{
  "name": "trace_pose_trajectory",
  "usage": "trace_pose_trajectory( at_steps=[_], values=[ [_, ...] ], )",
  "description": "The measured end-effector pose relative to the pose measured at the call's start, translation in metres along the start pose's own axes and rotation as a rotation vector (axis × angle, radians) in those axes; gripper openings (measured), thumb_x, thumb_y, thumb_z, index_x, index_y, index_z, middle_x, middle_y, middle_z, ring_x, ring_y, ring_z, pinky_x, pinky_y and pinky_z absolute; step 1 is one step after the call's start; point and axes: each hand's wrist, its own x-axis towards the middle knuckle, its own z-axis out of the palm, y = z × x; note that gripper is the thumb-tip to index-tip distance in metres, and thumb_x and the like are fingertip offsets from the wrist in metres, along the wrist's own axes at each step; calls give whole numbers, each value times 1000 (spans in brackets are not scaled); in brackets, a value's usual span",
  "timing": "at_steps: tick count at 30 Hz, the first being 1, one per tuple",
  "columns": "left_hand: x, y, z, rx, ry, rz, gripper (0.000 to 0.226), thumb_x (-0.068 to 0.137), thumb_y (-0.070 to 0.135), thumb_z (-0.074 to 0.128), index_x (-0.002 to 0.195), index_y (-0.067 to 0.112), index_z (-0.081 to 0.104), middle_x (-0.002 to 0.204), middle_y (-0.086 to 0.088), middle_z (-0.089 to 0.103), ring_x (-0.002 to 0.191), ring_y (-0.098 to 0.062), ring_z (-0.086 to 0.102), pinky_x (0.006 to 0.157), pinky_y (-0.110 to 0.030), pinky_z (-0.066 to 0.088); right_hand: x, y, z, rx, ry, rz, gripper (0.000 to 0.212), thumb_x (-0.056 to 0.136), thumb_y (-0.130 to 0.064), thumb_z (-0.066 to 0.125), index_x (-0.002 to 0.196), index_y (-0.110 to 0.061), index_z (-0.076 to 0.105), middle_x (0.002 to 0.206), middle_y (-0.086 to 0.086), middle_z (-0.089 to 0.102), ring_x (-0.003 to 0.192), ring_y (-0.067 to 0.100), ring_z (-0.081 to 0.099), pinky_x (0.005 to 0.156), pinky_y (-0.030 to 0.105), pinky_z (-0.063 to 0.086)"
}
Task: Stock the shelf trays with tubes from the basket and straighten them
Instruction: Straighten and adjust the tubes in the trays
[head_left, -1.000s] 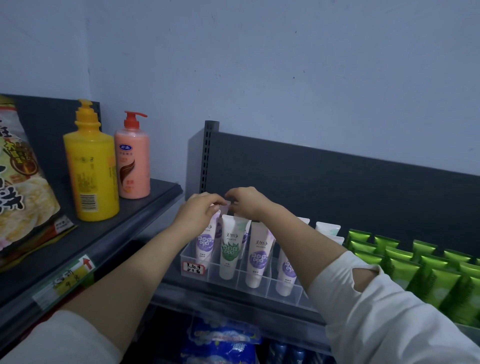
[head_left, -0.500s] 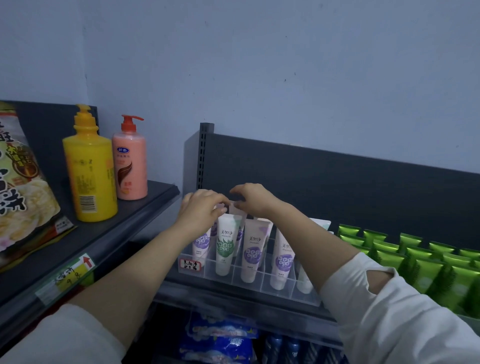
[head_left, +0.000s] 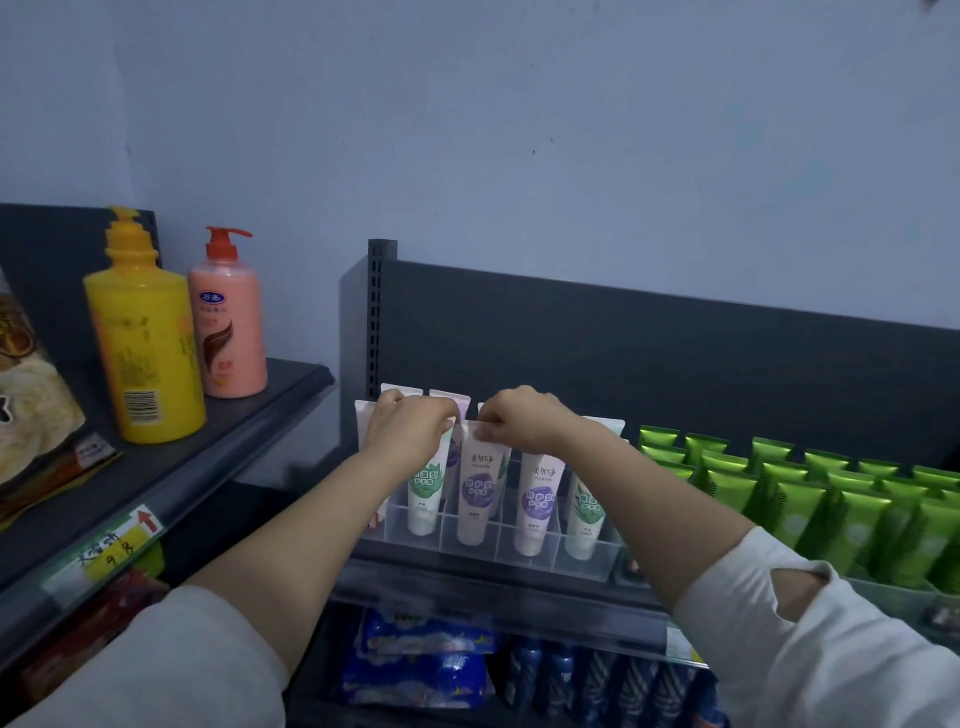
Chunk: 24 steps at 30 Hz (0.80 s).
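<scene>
My right hand pinches the flat crimped top of the white purple-labelled tube in the clear divided plastic tray, squaring it upright, while my left hand curls over the neighbouring white green-labelled tube, steadying it.

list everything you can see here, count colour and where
white tubes: several, purple or green labels, upright in tray
clear tray: one, shelf front, centre
green tubes: many, rows at right
yellow bottle: one, left shelf
pink pump bottle: one, red pump, beside the yellow one
snack bag: one, far left
blue packs: several, shelf below
left hand: on tube tops
right hand: pinching a purple-label tube's top
</scene>
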Motion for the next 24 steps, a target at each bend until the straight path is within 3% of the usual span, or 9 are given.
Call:
trace_pose_trajectory(
  at_steps=[3,6,15,20,24],
  values=[
    [-3,4,1,-109,-23,-71,22,99,26,39,103,27,61,103,-1,64,94,-19,27,78,-27,27,-1,1,1,-29,19,11,37,97,-32,47,61,-27,39,67,-10,45,83,20,45,77,35,31],
    [-3,6,0,-144,-41,-71,21,99,25,39,100,26,60,103,-3,64,94,-18,24,79,-28,27,-3,0,-2,-34,8,7,23,96,-32,49,75,-25,49,79,-4,56,84,19,48,75,35,32],
    [-3,5,1,-155,-44,-78,23,100,26,37,103,29,59,106,-1,65,101,-24,32,85,-29,26,-1,-3,-1,4,19,2,18,95,-31,50,79,-23,53,78,-4,54,82,20,50,72,36,35],
    [-1,6,-3,-81,-37,-27,27,100,24,36,114,32,58,110,1,68,111,-17,52,107,-32,16,0,-4,1,70,-10,10,26,94,-33,50,115,-23,63,110,0,65,102,21,57,78,38,43],
    [-1,7,-5,-94,-14,14,27,100,26,37,114,32,59,112,9,67,113,-12,53,109,-35,15,-2,-2,-5,85,-14,2,28,94,-33,52,118,-24,63,117,-2,64,105,20,57,86,41,50]
  ],
)
